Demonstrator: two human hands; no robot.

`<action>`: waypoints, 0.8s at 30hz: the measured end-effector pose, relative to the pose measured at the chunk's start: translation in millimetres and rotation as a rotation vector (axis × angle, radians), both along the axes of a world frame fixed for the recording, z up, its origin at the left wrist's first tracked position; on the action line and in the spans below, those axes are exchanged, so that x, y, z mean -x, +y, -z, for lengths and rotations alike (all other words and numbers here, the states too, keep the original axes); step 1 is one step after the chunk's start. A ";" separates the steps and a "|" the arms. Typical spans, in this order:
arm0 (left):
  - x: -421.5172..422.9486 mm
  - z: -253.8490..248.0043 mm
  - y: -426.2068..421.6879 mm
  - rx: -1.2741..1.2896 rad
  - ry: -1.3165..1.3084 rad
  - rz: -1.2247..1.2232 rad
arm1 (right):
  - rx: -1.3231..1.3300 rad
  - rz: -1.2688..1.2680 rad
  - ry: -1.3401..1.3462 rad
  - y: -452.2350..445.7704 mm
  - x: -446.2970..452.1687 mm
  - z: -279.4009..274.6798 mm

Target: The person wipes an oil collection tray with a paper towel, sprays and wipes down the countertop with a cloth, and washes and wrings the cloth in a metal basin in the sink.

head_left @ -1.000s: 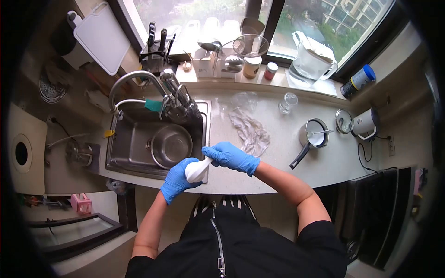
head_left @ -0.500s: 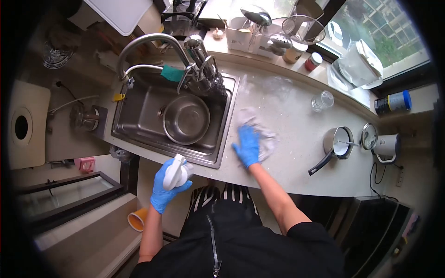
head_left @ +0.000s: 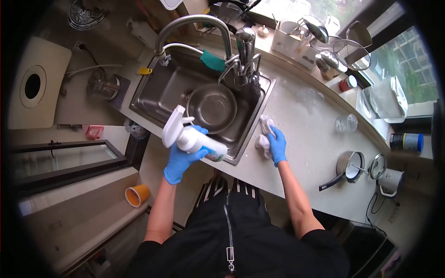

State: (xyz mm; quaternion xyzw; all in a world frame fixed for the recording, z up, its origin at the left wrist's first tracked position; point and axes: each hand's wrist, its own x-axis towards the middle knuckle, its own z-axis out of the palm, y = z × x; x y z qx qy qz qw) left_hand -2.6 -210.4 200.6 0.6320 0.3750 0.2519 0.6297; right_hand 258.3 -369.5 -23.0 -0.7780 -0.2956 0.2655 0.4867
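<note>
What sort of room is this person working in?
It looks like a kitchen, probably in a home: there's a steel sink with a curved faucet, and a saucepan sits on the counter.

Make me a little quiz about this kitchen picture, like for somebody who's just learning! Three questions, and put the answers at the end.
1. True or false: the round metal pan sits in the sink.
2. What colour are the gloves? A) yellow B) blue C) pink
3. What does each hand touch?

Key: 1. True. 2. B. 3. The left hand holds a spray bottle; the right hand touches a white cloth.
</note>
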 end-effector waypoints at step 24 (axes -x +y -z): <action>9.2 0.0 -14.4 0.016 -0.053 -0.199 | -0.106 -0.087 -0.517 120.9 -114.6 5.5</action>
